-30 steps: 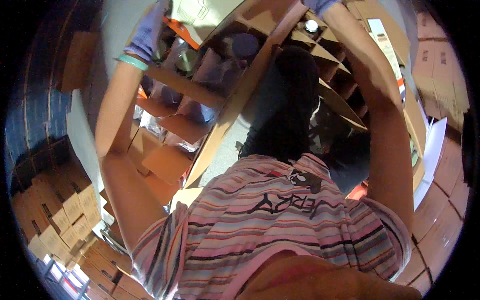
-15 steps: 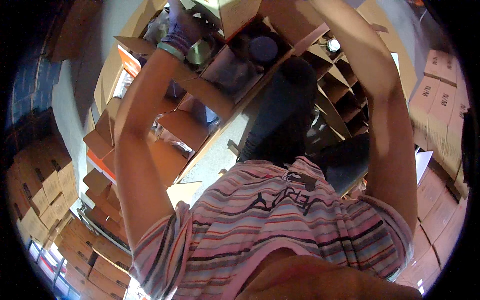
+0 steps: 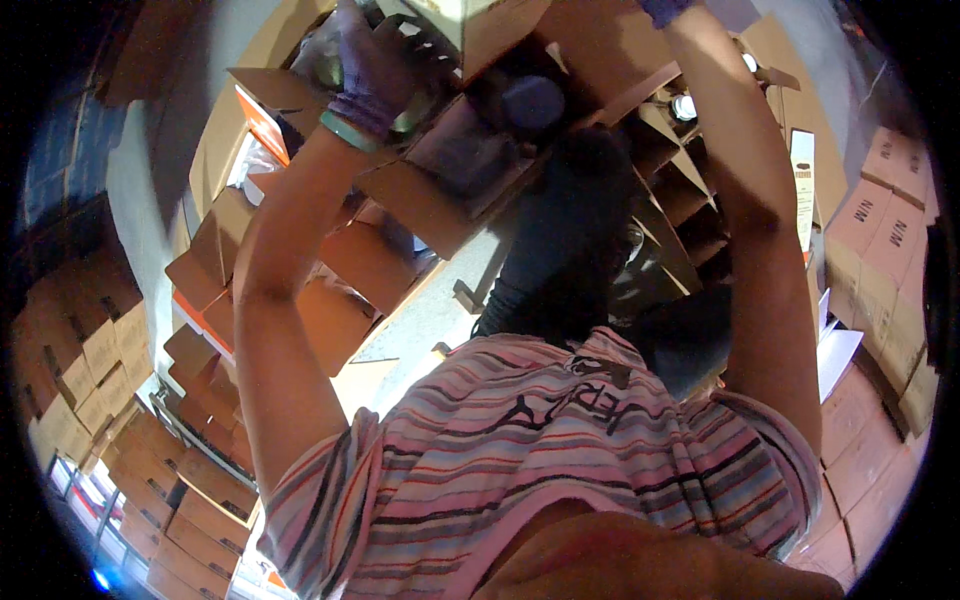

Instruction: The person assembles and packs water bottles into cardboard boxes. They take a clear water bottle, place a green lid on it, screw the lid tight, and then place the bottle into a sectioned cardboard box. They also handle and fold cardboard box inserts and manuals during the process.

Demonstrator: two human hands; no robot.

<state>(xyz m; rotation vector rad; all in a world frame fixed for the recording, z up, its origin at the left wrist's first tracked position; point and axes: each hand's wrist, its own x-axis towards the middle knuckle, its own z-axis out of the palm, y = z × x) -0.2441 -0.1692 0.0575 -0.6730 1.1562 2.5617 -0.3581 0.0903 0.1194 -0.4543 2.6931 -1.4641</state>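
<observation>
My left hand [image 3: 375,80], in a purple knit glove, reaches over an open divided carton at the far left. Its fingers look spread, with shadow and blur around them. Right beside them is the lower corner of a pale cardboard box [image 3: 490,35]; I cannot tell whether they touch it. A greenish rounded thing [image 3: 408,118] shows under the hand. Inside the carton, a dark round lid [image 3: 532,102] sits in a compartment. My right hand [image 3: 665,10], also gloved in purple, is cut by the top edge, its fingers out of view.
Brown cardboard dividers [image 3: 370,262] stand up in the left carton. A second divided carton [image 3: 690,190] lies under my right forearm, with a white cap [image 3: 684,107] in it. My dark-trousered leg [image 3: 560,230] is between them. Stacked cartons [image 3: 885,230] line the right.
My right hand has come into view at the top edge as that forearm drew back. My left hand has shifted slightly toward me. The pale box has moved a little right.
</observation>
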